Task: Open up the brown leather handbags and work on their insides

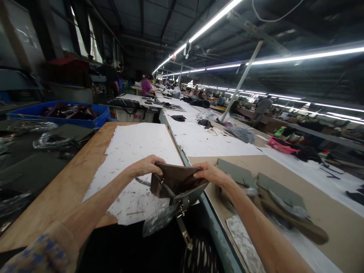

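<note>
Between my two hands a grey-green handbag (191,197) is held up over the table edge, its mouth spread and its brown lining showing. My left hand (149,165) pinches the bag's upper left corner, thumb toward the inside. At the upper right edge, my right hand (209,172) grips the rim with its fingertips at the lining. A strap with a metal clasp (186,239) hangs from the bag's front. Beside it dangles a clear plastic wrapping (159,220). The bag's underside is hidden from me.
Two more grey-green bags (281,193) lie on the brown-covered table at right. White paper (139,140) covers part of the wooden board at left. A blue crate (99,120) holds dark red pieces. Dark panels and plastic lie at far left. A slanted post (241,81) rises from the long table.
</note>
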